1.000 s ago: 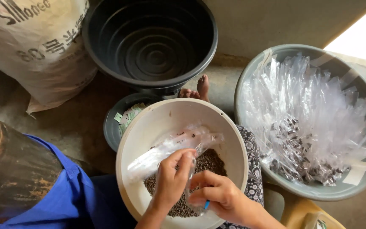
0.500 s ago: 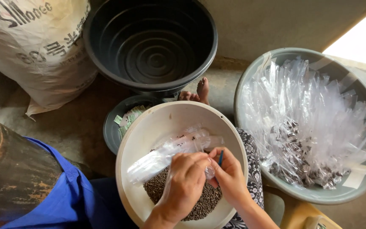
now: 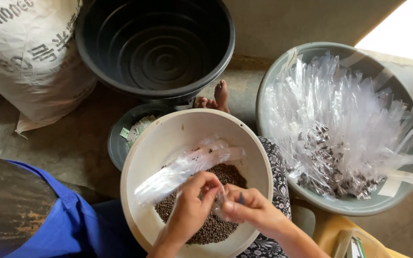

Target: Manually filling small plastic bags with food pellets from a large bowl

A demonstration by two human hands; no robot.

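pinching a clear plastic sleeve (image 3: 187,167) between closed fingers, left hand (image 3: 192,210) and right hand (image 3: 252,210) work over a round cream bowl (image 3: 142,167) of small brown pellets (image 3: 216,227).

A cream bowl (image 3: 139,167) holds dark brown pellets (image 3: 216,229). The tub (image 3: 154,48) is black, the basin (image 3: 273,86) grey-green with clear bags (image 3: 340,110). The cloth (image 3: 68,224) is blue, the skirt (image 3: 279,167) black-and-white floral.

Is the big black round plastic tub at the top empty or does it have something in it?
Empty. The black round plastic tub shows its bare ribbed bottom, with nothing lying inside it.
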